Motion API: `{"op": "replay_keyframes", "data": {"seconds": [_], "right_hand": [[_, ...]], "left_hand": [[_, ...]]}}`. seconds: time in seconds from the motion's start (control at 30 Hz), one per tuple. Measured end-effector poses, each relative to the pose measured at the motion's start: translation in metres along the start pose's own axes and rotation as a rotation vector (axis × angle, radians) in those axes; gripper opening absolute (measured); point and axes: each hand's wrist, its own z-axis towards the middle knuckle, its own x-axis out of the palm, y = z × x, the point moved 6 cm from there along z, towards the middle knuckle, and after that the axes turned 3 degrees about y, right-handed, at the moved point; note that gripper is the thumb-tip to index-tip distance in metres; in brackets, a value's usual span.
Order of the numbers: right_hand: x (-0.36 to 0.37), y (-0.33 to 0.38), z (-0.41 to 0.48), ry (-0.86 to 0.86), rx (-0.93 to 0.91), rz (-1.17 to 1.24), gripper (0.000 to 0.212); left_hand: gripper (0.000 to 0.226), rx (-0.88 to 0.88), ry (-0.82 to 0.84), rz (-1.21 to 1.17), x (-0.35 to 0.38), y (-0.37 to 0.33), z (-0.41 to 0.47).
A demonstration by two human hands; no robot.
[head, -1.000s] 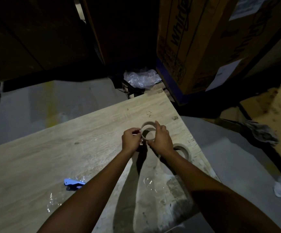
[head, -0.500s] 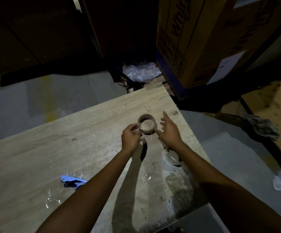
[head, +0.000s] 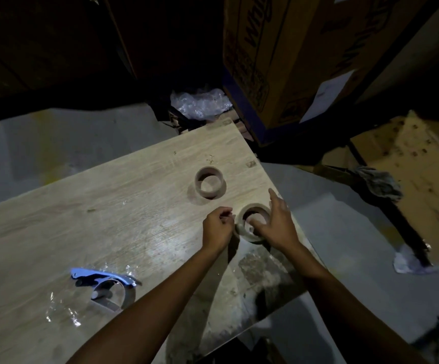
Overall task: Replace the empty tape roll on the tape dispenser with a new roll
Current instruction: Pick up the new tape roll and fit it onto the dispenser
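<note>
Change since the earlier frame: half a second ago our left hand held the empty cardboard core [head: 210,185] up; now it stands alone on the bench [head: 108,206], well away from both hands, which have come down to the new tape roll [head: 253,222].
Left hand [head: 217,228]: fingers curled together, touching the left side of the new roll; we cannot tell if it pinches the tape end or only steadies the roll.
Right hand [head: 276,227]: spread over the right side of the roll, with fingers [head: 255,224] reaching into its hole, index finger pointing away; it rests on the roll more than it clamps it.
New roll: lying flat near the right edge of the bench, between our hands.
Tape dispenser [head: 105,283]: blue, lying on its side at the near left of the bench, well apart from the roll; its hub looks bare.
Handling, as we judge: the roll is stiff and rather light, the clear outer layer smooth and maybe sticky at the free end.
Where to hold: by the inner cardboard ring and the outer rim, not by the flat sides.
Risk: the roll lies close to the bench edge and can roll away if set on its rim.
</note>
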Motion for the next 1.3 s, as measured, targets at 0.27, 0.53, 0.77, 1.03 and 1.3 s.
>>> {"op": "replay_keyframes", "data": {"seconds": [0.27,0.53,0.77,1.03,1.3], "right_hand": [[0.026,-0.014,-0.017,0.143,0.116,-0.127,0.134],[0.029,-0.003,-0.026,0.035,0.165,-0.075,0.116],[0.020,0.036,-0.038,-0.019,0.082,0.003,0.112],[0.018,0.121,-0.057,0.006,-0.112,0.128,0.108],[0.034,0.203,-0.095,0.072,-0.279,0.321,0.129]], "left_hand": [[0.024,-0.013,0.101,0.062,0.018,0.004,-0.011],[0.026,0.034,0.124,0.022,0.012,-0.004,-0.017],[0.030,0.141,-0.030,-0.049,-0.025,-0.023,-0.030],[0.025,0.351,-0.246,-0.157,-0.113,-0.067,-0.068],[0.027,0.433,-0.405,-0.198,-0.206,-0.079,-0.128]]}}
